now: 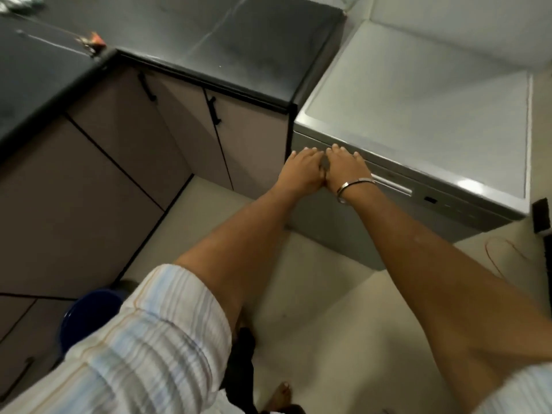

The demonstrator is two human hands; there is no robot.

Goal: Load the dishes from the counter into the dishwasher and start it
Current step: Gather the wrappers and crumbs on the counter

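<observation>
Sleeve: striped pale cotton sleeve (pixel 143 339), rolled above the elbow, likely to keep it dry.
Left hand (pixel 301 170): fingers together, flat against the door's top edge.
Right hand (pixel 346 168): fingers slightly spread beside it, pressing the same edge, apparently working the door.
Dishwasher: grey steel freestanding dishwasher (pixel 418 115), door closed under the fingertips; silver bar handle (pixel 394 186) just right of them.

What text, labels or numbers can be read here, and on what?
None readable.
Dishwasher control strip: a small dark display window and faint marks beside it, too small and blurred to read.
Bracelet on the right hand: no visible text.
Countertop and cabinet doors: no text seen.
</observation>
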